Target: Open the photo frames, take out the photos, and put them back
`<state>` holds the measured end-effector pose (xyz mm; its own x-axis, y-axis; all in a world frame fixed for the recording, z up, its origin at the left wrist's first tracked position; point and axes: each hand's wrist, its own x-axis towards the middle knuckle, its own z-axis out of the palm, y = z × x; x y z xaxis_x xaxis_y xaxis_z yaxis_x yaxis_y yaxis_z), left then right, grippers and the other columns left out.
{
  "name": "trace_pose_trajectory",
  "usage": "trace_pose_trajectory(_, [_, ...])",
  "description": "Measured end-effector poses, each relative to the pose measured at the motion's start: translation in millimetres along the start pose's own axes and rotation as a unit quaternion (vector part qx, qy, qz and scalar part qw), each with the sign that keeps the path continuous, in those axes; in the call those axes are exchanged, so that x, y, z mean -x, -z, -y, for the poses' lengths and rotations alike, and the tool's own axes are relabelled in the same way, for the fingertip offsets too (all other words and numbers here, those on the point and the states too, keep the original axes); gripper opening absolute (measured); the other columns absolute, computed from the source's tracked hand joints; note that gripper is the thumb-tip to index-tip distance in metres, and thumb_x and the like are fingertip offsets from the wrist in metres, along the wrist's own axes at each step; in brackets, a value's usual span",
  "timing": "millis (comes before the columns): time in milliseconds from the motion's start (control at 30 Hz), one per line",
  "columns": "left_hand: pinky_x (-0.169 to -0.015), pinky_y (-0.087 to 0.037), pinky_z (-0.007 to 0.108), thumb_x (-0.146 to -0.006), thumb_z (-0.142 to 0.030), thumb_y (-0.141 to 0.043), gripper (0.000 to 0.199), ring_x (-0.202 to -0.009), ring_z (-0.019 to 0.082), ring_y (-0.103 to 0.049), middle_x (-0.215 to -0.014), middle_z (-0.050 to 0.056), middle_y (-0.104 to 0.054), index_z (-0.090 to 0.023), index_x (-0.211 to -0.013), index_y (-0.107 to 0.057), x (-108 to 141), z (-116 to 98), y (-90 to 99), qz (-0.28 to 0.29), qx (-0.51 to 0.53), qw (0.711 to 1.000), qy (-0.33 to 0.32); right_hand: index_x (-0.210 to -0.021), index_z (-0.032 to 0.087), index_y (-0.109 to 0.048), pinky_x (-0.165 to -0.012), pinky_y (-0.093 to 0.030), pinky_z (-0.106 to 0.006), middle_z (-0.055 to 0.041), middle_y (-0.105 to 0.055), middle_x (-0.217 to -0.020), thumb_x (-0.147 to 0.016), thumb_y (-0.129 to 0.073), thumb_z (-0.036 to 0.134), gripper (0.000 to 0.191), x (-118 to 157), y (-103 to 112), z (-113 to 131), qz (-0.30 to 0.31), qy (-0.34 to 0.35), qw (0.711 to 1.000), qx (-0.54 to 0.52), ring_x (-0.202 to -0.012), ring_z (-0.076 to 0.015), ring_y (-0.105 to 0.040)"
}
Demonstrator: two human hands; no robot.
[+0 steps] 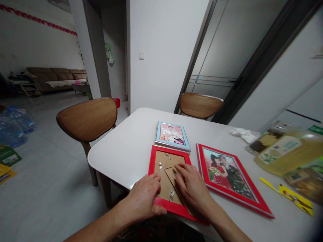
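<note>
A red picture frame (174, 209) lies face down at the table's near edge, its brown backing board (161, 183) upward. Several metal clips and hangers sit on the board, and a brown stand leg (174, 183) is attached to it. My left hand (145, 193) grips the frame's left side near the lower corner, fingers over the edge. My right hand (190, 185) rests over the right part of the board beside the stand leg, fingers bent and slightly apart. Its fingertips touch the board, and it hides part of the frame's right side.
A light blue framed picture (171, 134) lies just beyond. Another red framed picture (229, 176) lies face up at right. Farther right are a yellow tool or packet (296, 198), an oil bottle (285, 153) and a white cloth (243, 135). Wooden chairs (88, 119) stand around the white table (118, 151).
</note>
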<state>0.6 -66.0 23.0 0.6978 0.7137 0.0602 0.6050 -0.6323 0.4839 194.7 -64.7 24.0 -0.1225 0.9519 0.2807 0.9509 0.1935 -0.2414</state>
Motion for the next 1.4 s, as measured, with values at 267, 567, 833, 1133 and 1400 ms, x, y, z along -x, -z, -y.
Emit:
trace_pose_trajectory(267, [-0.098, -0.026, 0.037, -0.055, -0.043, -0.070, 0.048, -0.117, 0.026, -0.034, -0.124, 0.010, -0.043, -0.016, -0.091, -0.053, -1, 2, 0.0, 0.003, 0.001, 1.000, -0.007, -0.100, 0.019, -0.057, -0.077, -0.033, -0.029, -0.0077, -0.053, -0.095, -0.079, -0.035, 0.017, 0.030, -26, -15, 30, 0.066, 0.060, 0.996, -0.003, -0.088, -0.0177, -0.044])
trace_pose_trajectory(567, [-0.096, -0.029, 0.037, -0.054, -0.043, -0.070, 0.044, -0.115, 0.026, -0.036, -0.121, 0.009, -0.046, -0.016, -0.084, -0.054, -2, 3, -1.8, -0.015, 0.009, 1.000, -0.019, -0.099, 0.022, -0.055, -0.074, -0.030, -0.029, -0.0074, -0.051, -0.097, -0.081, -0.036, 0.023, 0.026, -24, -14, 30, 0.111, 0.102, 0.988, 0.041, -0.086, -0.0178, -0.042])
trace_pose_trajectory(833, [-0.097, -0.027, 0.036, -0.054, -0.041, -0.071, 0.042, -0.117, 0.026, -0.035, -0.123, 0.015, -0.044, -0.014, -0.082, -0.056, 0, -5, 7.8, 0.005, 0.013, 1.000, -0.004, -0.094, 0.017, -0.059, -0.071, -0.034, -0.022, -0.0075, -0.060, -0.093, -0.079, -0.038, 0.024, 0.027, -44, -15, 7, 0.044, -0.009, 0.999, -0.011, -0.083, -0.0147, -0.052])
trace_pose_trajectory(1133, [-0.097, -0.027, 0.035, -0.053, -0.040, -0.072, 0.042, -0.117, 0.026, -0.035, -0.123, 0.016, -0.043, -0.012, -0.081, -0.057, 0, -7, 9.5, 0.009, 0.009, 1.000, 0.009, -0.071, 0.019, -0.061, -0.052, -0.031, -0.025, -0.0069, -0.064, -0.070, -0.074, -0.044, 0.039, 0.026, -81, -30, -11, 0.013, -0.160, 0.987, 0.033, -0.065, -0.0181, -0.056])
trace_pose_trajectory(1400, [-0.096, -0.028, 0.035, -0.055, -0.042, -0.070, 0.046, -0.115, 0.025, -0.038, -0.122, 0.015, -0.045, -0.013, -0.086, -0.056, 0, -6, 8.9, 0.005, -0.012, 1.000, 0.002, -0.069, 0.017, -0.059, -0.055, -0.034, -0.026, -0.0086, -0.063, -0.067, -0.073, -0.043, 0.037, 0.026, -82, -31, -16, -0.010, -0.154, 0.988, 0.001, -0.063, -0.0185, -0.057])
